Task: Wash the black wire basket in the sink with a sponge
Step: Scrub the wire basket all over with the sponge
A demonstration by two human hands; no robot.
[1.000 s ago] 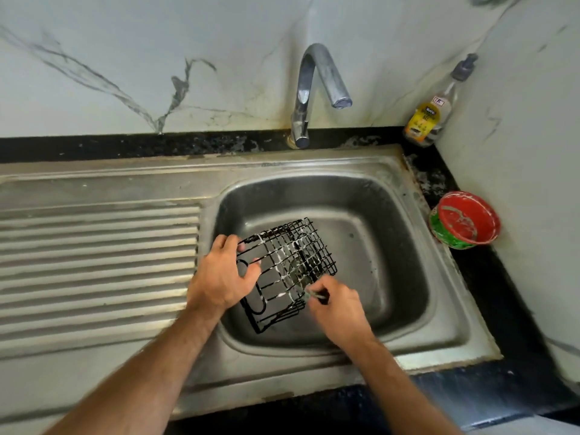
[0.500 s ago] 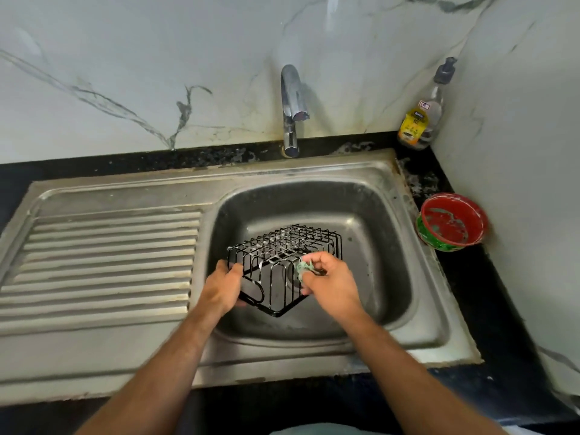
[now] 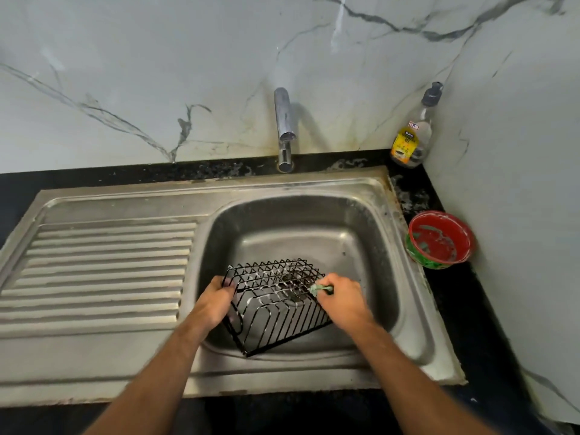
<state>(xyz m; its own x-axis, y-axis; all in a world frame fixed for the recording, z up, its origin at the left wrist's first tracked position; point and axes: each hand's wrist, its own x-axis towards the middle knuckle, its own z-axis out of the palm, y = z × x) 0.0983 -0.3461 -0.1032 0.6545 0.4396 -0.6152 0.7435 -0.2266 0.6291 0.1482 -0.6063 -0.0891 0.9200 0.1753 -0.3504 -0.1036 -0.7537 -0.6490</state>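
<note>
Fingers (image 3: 223,285) of left hand (image 3: 209,304) curled round upper left edge of black wire basket (image 3: 276,304), gripping it. Fingers of right hand (image 3: 343,301) pinching small green sponge (image 3: 320,289) against basket's upper right edge. Basket tilted inside steel sink (image 3: 370,227), lower corner on near rim of basin, white suds on wires. Ribbed draining board (image 3: 100,271) left of basin. Chrome tap (image 3: 284,127) behind sink, at marble wall. Soap bottle (image 3: 412,133) with yellow label in back right corner of black table (image 3: 464,309). Red and green bowl (image 3: 439,238) on table just beside sink's right edge.
</note>
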